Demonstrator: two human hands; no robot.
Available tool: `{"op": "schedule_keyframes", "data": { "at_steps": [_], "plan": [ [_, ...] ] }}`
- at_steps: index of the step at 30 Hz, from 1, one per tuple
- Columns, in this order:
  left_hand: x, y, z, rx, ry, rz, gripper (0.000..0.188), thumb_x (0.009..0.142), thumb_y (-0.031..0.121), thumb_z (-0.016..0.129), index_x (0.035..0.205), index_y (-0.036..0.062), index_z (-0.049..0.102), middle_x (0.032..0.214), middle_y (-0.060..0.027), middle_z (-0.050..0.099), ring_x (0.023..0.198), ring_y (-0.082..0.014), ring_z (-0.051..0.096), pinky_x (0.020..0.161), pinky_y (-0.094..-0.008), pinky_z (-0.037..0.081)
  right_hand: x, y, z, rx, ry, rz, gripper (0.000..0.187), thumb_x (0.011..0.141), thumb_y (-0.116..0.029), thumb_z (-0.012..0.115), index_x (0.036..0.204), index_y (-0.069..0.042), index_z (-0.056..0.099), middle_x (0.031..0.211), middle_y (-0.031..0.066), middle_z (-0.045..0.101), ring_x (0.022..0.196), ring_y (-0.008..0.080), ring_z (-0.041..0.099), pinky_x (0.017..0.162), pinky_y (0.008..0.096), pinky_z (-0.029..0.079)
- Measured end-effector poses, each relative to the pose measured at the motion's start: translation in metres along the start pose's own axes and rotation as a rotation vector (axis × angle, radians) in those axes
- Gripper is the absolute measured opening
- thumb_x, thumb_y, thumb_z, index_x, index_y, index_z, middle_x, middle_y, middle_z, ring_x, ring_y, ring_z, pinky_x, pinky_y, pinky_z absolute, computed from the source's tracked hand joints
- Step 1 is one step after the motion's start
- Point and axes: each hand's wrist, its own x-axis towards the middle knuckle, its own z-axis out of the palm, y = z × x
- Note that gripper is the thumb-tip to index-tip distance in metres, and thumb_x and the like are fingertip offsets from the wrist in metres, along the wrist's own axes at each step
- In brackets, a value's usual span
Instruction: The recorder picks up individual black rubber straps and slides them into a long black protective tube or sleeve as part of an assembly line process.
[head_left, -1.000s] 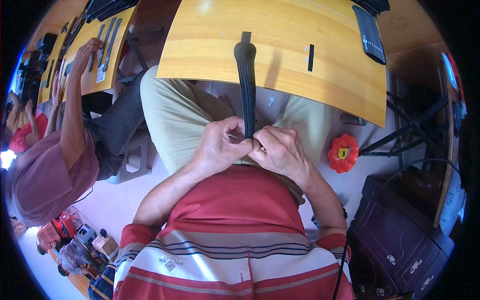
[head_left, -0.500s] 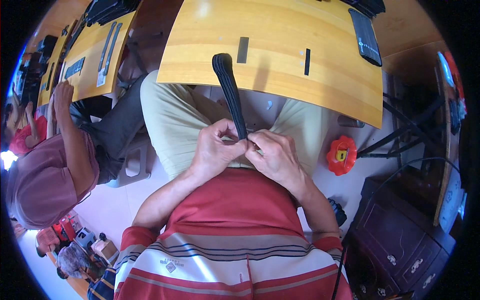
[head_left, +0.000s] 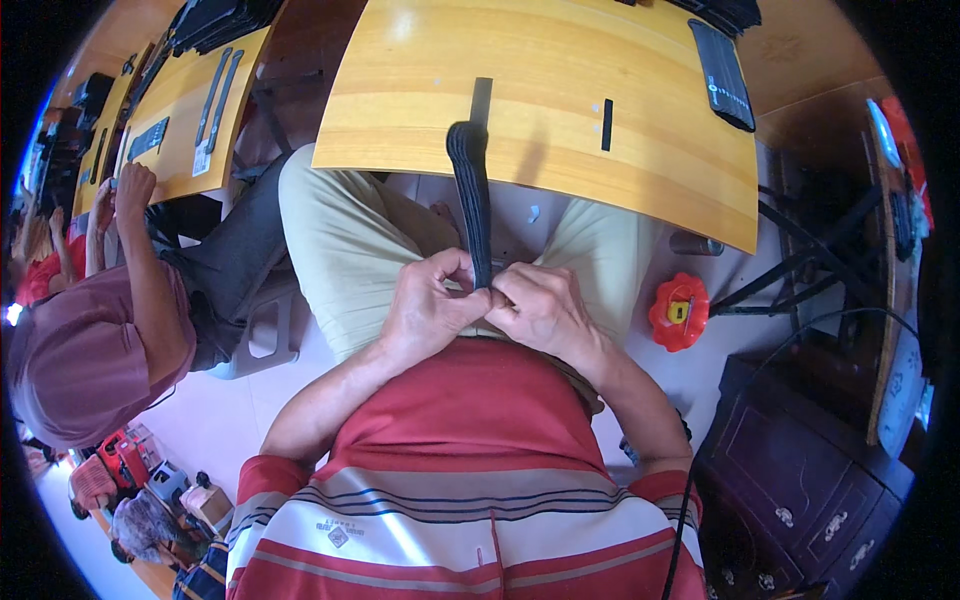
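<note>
As left hand [head_left: 430,298] pinches strap [head_left: 473,200], right hand [head_left: 545,310] likewise.

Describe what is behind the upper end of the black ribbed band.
Behind the band is the wooden table, bearing a dark flat strip. The strip's near end is covered by the band and cannot be seen.

Left hand [head_left: 435,297] and right hand [head_left: 545,308] close together, both pinching the near end of a black ribbed band [head_left: 474,205]. Band runs away from the grip; its rounded far end overlaps a dark strip [head_left: 481,100] on the wooden table [head_left: 400,110], contact unclear. Second, black strip [head_left: 607,125] lies to the right. Black packet [head_left: 722,80] near far right corner. Red scalloped dish [head_left: 662,328] beyond the right hand, yellow object [head_left: 679,312] inside. Left: co-worker [head_left: 95,350], purple shirt, hands by another table [head_left: 185,155].
</note>
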Motion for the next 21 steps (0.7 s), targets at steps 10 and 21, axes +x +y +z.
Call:
{"op": "schedule_keyframes", "data": {
  "at_steps": [10,21],
  "plan": [
    [0.006,-0.005,-0.006,-0.209,0.023,0.055,0.010,0.081,-0.001,0.069,0.086,0.0020,0.061,0.079,0.0017,0.062,0.075,-0.0048,0.057,0.067,-0.0223,0.048,0.005,-0.005,0.007,0.136,0.130,-0.068,0.011,0.079,-0.005,0.069,0.089,-0.002,0.064,0.083,0.0124,0.063,0.072,0.0311,0.066,0.058,0.0405,0.053],
    [0.004,-0.011,-0.006,-0.189,0.053,0.072,0.007,0.083,-0.001,0.071,0.087,-0.0003,0.065,0.081,-0.0008,0.066,0.076,-0.0059,0.059,0.070,-0.0232,0.050,-0.007,-0.003,0.014,-0.196,0.044,-0.117,0.014,0.087,-0.002,0.056,0.101,0.001,0.056,0.091,0.0184,0.059,0.078,0.0357,0.066,0.064,0.0441,0.057]
  ]
}}
